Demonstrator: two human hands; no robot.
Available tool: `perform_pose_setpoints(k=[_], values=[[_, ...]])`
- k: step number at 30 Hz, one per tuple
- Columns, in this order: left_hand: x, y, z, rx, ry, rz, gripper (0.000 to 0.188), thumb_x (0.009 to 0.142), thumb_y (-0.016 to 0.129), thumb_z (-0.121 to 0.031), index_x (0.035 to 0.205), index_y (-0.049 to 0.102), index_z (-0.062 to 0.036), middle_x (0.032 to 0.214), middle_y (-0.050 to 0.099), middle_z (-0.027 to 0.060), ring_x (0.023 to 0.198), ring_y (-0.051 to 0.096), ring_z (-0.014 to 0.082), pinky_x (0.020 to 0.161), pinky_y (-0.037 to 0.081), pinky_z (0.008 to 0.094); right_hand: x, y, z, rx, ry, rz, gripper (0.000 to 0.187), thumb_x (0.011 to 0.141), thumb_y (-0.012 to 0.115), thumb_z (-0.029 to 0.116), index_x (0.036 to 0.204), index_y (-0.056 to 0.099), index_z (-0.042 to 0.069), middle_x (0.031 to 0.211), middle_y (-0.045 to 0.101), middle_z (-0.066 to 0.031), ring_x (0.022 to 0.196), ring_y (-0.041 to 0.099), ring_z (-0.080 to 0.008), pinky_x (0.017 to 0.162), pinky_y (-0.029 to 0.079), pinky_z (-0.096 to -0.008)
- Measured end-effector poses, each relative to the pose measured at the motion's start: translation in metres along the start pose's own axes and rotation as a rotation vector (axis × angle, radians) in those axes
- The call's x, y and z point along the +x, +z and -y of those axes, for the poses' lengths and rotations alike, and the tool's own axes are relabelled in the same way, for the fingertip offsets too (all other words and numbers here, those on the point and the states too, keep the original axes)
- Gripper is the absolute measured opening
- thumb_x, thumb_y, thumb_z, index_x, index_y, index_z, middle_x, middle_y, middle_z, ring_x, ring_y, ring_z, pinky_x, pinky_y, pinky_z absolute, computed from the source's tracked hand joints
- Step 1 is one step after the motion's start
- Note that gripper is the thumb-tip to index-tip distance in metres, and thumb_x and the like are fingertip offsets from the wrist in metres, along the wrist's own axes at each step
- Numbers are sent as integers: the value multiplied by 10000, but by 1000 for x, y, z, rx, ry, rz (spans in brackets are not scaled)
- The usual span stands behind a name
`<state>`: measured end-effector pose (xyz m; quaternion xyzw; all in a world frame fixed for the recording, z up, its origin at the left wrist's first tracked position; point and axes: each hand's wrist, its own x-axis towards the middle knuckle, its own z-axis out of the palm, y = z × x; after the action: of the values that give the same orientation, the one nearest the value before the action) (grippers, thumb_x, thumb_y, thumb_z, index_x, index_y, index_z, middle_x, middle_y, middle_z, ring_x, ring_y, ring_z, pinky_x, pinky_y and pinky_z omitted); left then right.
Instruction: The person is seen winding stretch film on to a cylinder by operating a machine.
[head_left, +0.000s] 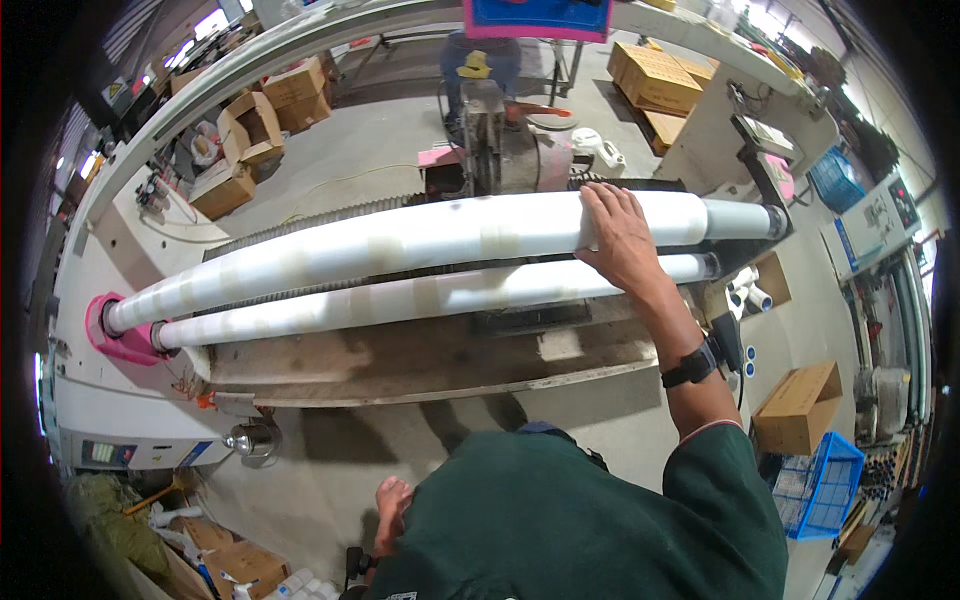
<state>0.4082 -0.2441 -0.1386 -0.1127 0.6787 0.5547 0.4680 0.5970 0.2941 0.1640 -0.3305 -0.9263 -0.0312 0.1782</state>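
My right hand (618, 235) lies on top of a long white roll (430, 232) near its right end, fingers stretched over the curve and not wrapped round it. This thick roll spans a machine between end mounts and has several faint yellowish bands. A thinner white roll (400, 300) runs along its near side, banded in the same way. At the left, both ends meet a pink guard (125, 330). Down beside my green shirt is my left hand (394, 500), away from the rolls; most of its fingers are hidden, so its grip does not show.
A grimy metal trough (430, 370) lines the machine's near side. Behind the rolls stands a dark grinding head (487, 140). Cardboard boxes (250, 128) lie at the far left. On the right are an open carton (798, 408) and a blue crate (822, 486). A control box (872, 228) stands farther right.
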Motion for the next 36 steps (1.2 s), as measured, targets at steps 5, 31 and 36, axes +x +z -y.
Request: perform_pose_setpoints(k=[5, 31, 36], values=[[-4, 7, -7, 85, -5, -153, 290, 868, 541, -91, 1120, 461, 30, 692, 478, 14, 566, 474, 90, 485, 379, 228, 3, 3, 7, -73, -8, -6, 833, 598, 806, 150, 1316, 396, 46, 1343, 439, -129, 1282, 372, -306, 1119, 256, -430], [49, -138, 0, 232, -121, -131, 393, 886, 542, -140, 1250, 466, -13, 1023, 606, 149, 762, 627, 244, 676, 533, 362, -23, 14, 94, -2, 10, -157, 774, 635, 767, 124, 1312, 405, 26, 1368, 405, -147, 1291, 357, -329, 1091, 277, -440], [47, -118, -3, 177, -30, -87, 435, 887, 540, -136, 1285, 436, 5, 1067, 596, 151, 799, 624, 240, 656, 522, 347, -9, 23, 88, -10, 8, -166, 781, 631, 766, 118, 1314, 398, 28, 1369, 403, -145, 1293, 354, -329, 1096, 274, -436]])
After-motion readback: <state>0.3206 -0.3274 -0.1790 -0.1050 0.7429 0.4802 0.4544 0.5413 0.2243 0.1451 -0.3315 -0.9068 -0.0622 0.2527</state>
